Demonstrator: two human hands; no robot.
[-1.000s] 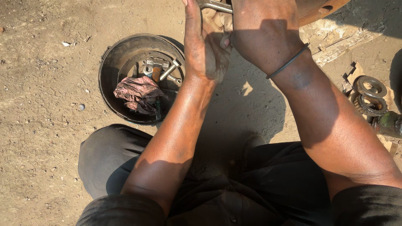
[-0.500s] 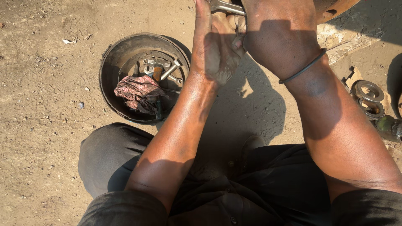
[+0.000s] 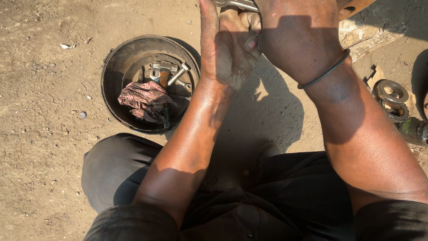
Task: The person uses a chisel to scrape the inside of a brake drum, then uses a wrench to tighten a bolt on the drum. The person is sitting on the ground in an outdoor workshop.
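Head view: two hands meet on one metal tool at the top edge, above a sandy floor.

The left hand (image 3: pixel 225 49) lies flat with fingers stretched against the metal tool (image 3: pixel 236 4); the right hand (image 3: pixel 296 38) seems closed over its shaft, though the frame cuts off the grip. One round drum (image 3: pixel 117 67) sits left, holding one patterned rag (image 3: pixel 145 100) and several loose bolts (image 3: pixel 176 76). Two ring-shaped parts (image 3: pixel 392 96) lie right.

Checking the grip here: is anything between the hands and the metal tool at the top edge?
Nothing visible. The right hand is closed over the metal tool, and the left hand lies flat beside it; whether it touches the tool is unclear.
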